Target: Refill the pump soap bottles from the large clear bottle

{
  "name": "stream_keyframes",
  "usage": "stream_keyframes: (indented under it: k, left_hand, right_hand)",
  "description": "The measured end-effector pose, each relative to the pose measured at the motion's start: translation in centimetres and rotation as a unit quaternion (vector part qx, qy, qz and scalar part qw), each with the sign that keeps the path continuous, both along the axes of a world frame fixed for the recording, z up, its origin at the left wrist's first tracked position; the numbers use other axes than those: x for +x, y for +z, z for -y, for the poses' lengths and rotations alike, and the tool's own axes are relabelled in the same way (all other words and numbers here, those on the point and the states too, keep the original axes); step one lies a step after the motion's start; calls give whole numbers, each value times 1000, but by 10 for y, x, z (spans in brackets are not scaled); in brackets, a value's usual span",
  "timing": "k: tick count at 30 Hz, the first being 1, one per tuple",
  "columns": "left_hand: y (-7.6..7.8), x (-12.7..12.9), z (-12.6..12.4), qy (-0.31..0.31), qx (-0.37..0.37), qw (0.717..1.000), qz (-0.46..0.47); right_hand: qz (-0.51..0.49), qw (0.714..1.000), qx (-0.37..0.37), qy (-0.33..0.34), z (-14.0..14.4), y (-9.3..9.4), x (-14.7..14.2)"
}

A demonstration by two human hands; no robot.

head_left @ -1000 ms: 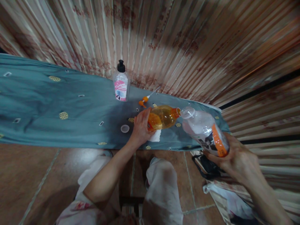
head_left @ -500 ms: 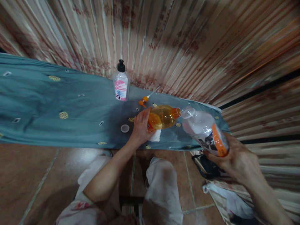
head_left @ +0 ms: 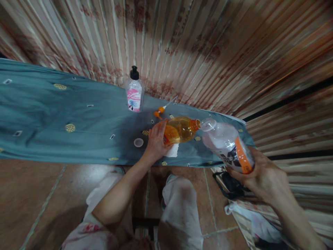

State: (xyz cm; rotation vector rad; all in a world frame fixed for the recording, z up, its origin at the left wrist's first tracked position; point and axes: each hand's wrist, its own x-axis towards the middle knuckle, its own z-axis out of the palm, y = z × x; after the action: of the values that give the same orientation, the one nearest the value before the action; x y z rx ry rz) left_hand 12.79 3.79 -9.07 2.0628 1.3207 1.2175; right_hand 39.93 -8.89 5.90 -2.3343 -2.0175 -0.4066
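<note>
My left hand (head_left: 157,140) is wrapped round the base end of an orange-yellow bottle (head_left: 182,130), which is tilted on its side with its uncapped neck to the right. In my right hand (head_left: 262,172) is a larger clear bottle (head_left: 221,140) with an orange and dark label, its open mouth tipped up to the left. The two mouths meet or nearly touch; I cannot tell if liquid is passing. Behind the orange-yellow bottle lies an orange pump top (head_left: 160,111) with a pale tube. A small white cap (head_left: 138,142) rests left of my left hand.
A clear bottle with a black pump (head_left: 134,92) and pink label stands at the back of the cloth-covered table (head_left: 88,135). White paper (head_left: 173,151) lies under the orange-yellow bottle. A pleated curtain (head_left: 161,45) hangs close behind. A dark bag-like item (head_left: 229,184) sits below the table at right.
Both hands and both bottles hold almost the same position. The clear bottle seems turned very slightly in my right hand.
</note>
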Motion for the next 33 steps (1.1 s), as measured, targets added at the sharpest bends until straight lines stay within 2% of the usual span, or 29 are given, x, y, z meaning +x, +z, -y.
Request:
stream_keyframes:
  k: [33]
  left_hand:
    - [1, 1, 1, 2, -7, 1000, 6]
  right_hand:
    - [-5, 1000, -24, -17, 1, 5, -6]
